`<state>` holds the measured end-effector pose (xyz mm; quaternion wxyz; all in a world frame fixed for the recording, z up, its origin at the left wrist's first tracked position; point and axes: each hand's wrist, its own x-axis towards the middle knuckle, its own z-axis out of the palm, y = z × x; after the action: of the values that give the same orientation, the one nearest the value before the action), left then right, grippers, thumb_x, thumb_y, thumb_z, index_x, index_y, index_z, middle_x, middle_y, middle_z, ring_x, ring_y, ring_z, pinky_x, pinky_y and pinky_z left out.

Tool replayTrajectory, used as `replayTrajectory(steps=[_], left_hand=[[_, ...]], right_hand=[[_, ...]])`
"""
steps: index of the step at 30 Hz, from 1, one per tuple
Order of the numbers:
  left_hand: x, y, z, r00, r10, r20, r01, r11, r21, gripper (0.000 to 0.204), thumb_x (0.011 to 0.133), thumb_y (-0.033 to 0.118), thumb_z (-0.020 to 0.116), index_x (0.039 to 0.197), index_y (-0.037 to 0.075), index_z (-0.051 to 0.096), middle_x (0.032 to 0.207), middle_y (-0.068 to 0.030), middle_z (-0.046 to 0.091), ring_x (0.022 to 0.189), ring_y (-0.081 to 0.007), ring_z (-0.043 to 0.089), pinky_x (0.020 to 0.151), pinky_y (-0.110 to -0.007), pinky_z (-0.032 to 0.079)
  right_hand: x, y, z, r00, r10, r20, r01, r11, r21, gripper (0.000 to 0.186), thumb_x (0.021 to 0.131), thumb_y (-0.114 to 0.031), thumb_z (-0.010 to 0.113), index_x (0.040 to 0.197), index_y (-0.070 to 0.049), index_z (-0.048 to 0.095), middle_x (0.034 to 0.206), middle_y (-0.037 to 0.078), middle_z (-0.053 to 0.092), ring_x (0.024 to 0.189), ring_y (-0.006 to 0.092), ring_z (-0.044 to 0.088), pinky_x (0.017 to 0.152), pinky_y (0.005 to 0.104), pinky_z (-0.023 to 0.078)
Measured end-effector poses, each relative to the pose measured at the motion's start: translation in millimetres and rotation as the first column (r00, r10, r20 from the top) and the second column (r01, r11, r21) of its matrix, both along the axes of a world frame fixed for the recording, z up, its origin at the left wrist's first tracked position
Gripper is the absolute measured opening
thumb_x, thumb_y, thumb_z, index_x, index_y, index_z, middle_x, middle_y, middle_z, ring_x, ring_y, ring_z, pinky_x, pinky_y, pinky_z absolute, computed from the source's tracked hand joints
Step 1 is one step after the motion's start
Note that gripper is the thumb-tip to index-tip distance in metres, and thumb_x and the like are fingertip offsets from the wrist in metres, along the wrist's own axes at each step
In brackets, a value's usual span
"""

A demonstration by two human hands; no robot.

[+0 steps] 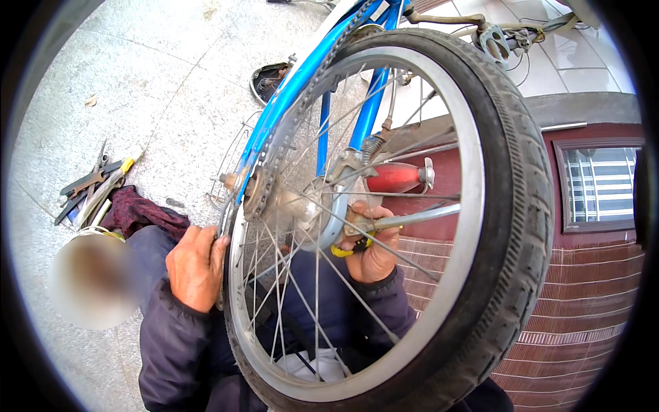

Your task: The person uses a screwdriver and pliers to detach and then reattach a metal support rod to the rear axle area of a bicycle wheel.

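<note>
Wheel [307,211] takes up the middle of the view, upright, tread side toward the right. Black tyre [523,206] and silver rim [475,199] run round it; spokes cross in front of the right hand and hide part of it. Blue frame [271,130] runs up from the hub area, chain [300,103] alongside, down to the sprocket [258,189]. Red bullet-shaped part [395,177] shows through the spokes, above the right hand. Crank and pedal [494,42] at top right. Hand tools [89,189] heaped on the left, dark red cloth [141,211] just beside them.

Left hand [195,266]: at the wheel's left edge, back of hand up, fingers bent, thumb along the edge. Can't tell if it grips tyre or something thin there. Right hand [376,257]: behind the spokes near the hub, palm up, fingers curled round a yellow-and-black piece [341,250]; its full shape is hidden.

Floor [185,75] is pale, speckled, jointed. White tiles [583,69] top right. Maroon wall [525,161] with a framed window [598,185], brown slatted mat [570,316] below.
</note>
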<state>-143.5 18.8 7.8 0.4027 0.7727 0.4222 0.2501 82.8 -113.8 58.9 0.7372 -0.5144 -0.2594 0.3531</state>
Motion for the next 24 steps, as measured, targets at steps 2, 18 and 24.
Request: replayTrajectory(steps=[2,18,24], left_hand=[[-1.0,-1.5,21.8,0.989,0.098,0.107,-0.105,0.993,0.062,0.007,0.083,0.003,0.064,0.088,0.002,0.061,0.077,-0.0159,0.057,0.066,-0.0350,0.057,0.058,-0.039,0.044],[42.2,-9.7,138.5,0.839,-0.187,0.511,0.395,0.855,-0.336,0.056,0.092,0.041,0.055,0.129,-0.001,0.051,0.130,-0.0198,0.053,0.126,-0.0298,0.047,0.097,-0.039,0.042],[50.2,1.8,139.9,0.828,-0.341,0.445,0.529,0.738,-0.419,0.060,0.094,0.042,0.051,0.134,-0.003,0.046,0.136,-0.0207,0.048,0.130,-0.0299,0.044,0.104,-0.041,0.036]], right_hand=[[5.6,3.2,-10.8,0.996,0.083,0.023,-0.085,0.990,0.109,0.046,0.091,-0.048,0.054,0.113,-0.007,0.057,0.117,0.013,0.058,0.062,0.0192,0.058,0.055,0.0330,0.049],[-0.6,16.5,-3.0,0.985,0.144,-0.092,-0.132,0.983,0.129,0.037,0.088,-0.030,0.066,0.110,-0.001,0.061,0.108,0.014,0.063,0.068,0.0130,0.059,0.058,0.0245,0.048],[0.4,13.7,2.3,0.994,0.105,-0.028,-0.102,0.989,0.105,0.040,0.089,-0.036,0.064,0.108,-0.001,0.061,0.109,0.016,0.064,0.066,0.0129,0.060,0.056,0.0230,0.048]])
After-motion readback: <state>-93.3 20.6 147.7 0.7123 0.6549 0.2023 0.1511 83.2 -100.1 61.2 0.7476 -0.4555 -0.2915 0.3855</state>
